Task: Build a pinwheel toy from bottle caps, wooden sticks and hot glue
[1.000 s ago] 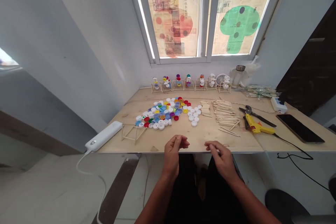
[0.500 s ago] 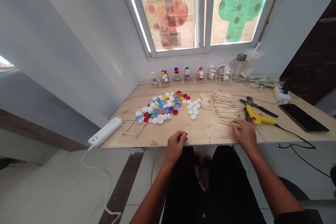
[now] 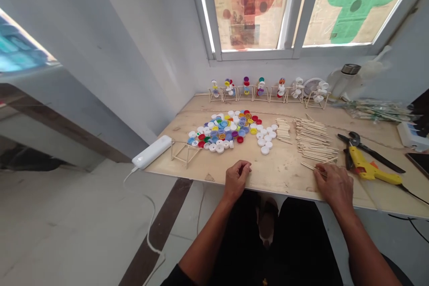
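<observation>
My left hand (image 3: 237,178) rests at the front edge of the plywood tabletop (image 3: 284,170), fingers curled closed; what they hold, if anything, is hidden. My right hand (image 3: 333,183) lies on the board with its fingertips on a loose wooden stick (image 3: 310,166) at the near end of the pile of sticks (image 3: 313,139). A heap of coloured bottle caps (image 3: 228,129) and a cluster of white caps (image 3: 266,136) lie beyond the left hand. A stick frame (image 3: 184,152) stands at the left.
A yellow glue gun (image 3: 370,170) and black pliers (image 3: 368,147) lie right of the sticks. A white power bank (image 3: 151,152) sits at the left corner. A row of small cap-and-stick figures (image 3: 264,90), a small fan (image 3: 313,87) and a flask (image 3: 345,78) line the wall.
My right hand went from the front middle of the board rightward to the near sticks. The left hand stayed curled at the edge. The view swung left and down.
</observation>
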Demonstrator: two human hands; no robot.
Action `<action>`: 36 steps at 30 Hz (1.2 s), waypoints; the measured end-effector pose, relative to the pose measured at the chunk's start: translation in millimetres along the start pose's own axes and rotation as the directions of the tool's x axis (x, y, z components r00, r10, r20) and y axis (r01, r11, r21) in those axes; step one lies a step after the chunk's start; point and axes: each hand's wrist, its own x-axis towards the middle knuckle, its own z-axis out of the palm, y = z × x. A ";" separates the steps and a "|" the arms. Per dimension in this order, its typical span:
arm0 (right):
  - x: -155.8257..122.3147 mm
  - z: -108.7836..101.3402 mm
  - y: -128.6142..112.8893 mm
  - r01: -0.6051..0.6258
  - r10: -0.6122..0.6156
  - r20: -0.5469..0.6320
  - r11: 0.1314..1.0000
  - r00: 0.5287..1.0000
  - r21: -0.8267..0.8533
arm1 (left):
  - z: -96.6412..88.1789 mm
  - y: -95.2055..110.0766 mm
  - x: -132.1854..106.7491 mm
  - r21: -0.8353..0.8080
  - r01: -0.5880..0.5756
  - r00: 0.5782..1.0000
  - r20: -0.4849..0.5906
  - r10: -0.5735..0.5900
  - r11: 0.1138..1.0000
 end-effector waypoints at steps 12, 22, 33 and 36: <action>14.0 7.9 -39.0 0.216 -0.212 -0.042 0.956 0.976 0.197 | 43.2 5.6 36.0 0.435 -0.472 0.881 0.248 0.402 0.766; 27.8 16.4 -91.2 0.367 -0.381 0.021 0.903 0.925 0.223 | 65.8 -6.6 81.0 0.584 -0.705 0.708 0.549 0.444 0.403; 51.3 23.3 -112.5 0.401 -0.418 0.042 0.891 0.907 0.215 | 51.4 -19.4 114.4 0.597 -0.649 0.760 0.472 0.447 0.473; 57.5 26.6 -121.9 0.406 -0.424 0.039 0.888 0.905 0.216 | 51.4 -22.5 114.0 0.599 -0.632 0.772 0.436 0.463 0.491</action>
